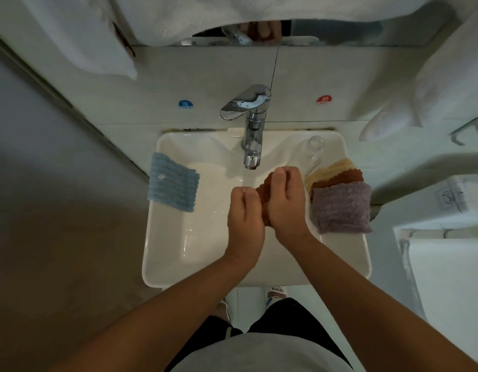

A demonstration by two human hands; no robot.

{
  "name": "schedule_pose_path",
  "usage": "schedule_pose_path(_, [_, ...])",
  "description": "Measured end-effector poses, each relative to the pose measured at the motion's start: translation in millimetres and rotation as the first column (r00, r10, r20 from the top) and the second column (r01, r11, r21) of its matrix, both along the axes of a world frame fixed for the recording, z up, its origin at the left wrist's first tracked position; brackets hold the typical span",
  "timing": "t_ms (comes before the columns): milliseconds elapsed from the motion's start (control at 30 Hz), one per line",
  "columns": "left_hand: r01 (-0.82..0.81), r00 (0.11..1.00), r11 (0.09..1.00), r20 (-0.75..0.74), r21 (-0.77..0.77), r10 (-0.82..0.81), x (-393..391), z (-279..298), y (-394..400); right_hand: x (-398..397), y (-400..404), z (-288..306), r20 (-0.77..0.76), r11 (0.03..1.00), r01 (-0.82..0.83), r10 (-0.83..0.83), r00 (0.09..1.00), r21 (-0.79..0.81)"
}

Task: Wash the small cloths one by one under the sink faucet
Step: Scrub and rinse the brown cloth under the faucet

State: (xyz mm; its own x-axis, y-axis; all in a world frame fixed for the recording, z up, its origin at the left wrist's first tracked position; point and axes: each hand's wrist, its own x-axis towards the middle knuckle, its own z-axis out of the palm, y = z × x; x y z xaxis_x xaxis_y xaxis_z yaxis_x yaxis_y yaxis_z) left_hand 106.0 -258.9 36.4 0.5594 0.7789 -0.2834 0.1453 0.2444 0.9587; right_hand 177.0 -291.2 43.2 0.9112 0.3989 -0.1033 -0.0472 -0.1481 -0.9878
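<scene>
Cloths are the whole job, and you have one of them, the rust-brown cloth (262,196), bunched between both fists over the middle of the sink (162,253), just in front of the faucet (252,130) spout. Your left hand (244,213) is curled round its lower end and your right hand (286,200) is wrapped round the upper end, knuckles up, so the fabric shows only as a twisted strip between them. No stream can be made out under the spout, so whether the water is running cannot be told; droplets on the basin floor suggest the bowl is wet. Expect this cloth to be soft and limp, heavier once soaked, and a little slick in the fingers; it will not break, but it will sag and drip if you hold it by one corner. Gripping both ends, as you do now, looks right for wringing or rubbing it against itself. The blue cloth (173,181) lies spread on the left rim, apart from the rest. On the right rim sits a stack with the purple cloth (341,208) on top, a second brown cloth (345,177) under it and a cream cloth (337,166) lowest, beside a clear glass (314,149). Take the next one from the top of that stack by a pinched edge, so the ones below stay put.
</scene>
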Motion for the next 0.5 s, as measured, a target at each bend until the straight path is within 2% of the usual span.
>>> schedule_pose_path(100, [0.031, 1.000, 0.999, 0.001, -0.008, -0.031, -8, 0, 1, -5, -7, 5, 0.026, 0.999, -0.046, 0.046, 0.999, -0.016])
schedule_pose_path(233, [-0.104, 0.994, 0.990, 0.026, -0.101, 0.107, 1, 15, 13, -26, -20, 23, 0.080, 0.966, -0.258, 0.260, 0.962, -0.028])
schedule_pose_path(300, [-0.131, 0.989, 0.984, 0.049, -0.122, 0.138, 2, 24, 9, -23, -18, 25, 0.144, 0.971, -0.229, 0.237, 0.961, -0.067])
schedule_pose_path(400, [-0.098, 0.991, 0.986, 0.080, -0.134, 0.110, 6, 39, 3, -13, -8, 29, 0.109, 0.997, -0.061, 0.065, 0.992, -0.039])
schedule_pose_path(500, [-0.163, 0.978, 0.984, 0.122, -0.069, 0.170, 17, 52, 21, -22, -2, 35, 0.129, 0.990, -0.140, 0.140, 0.982, -0.010])
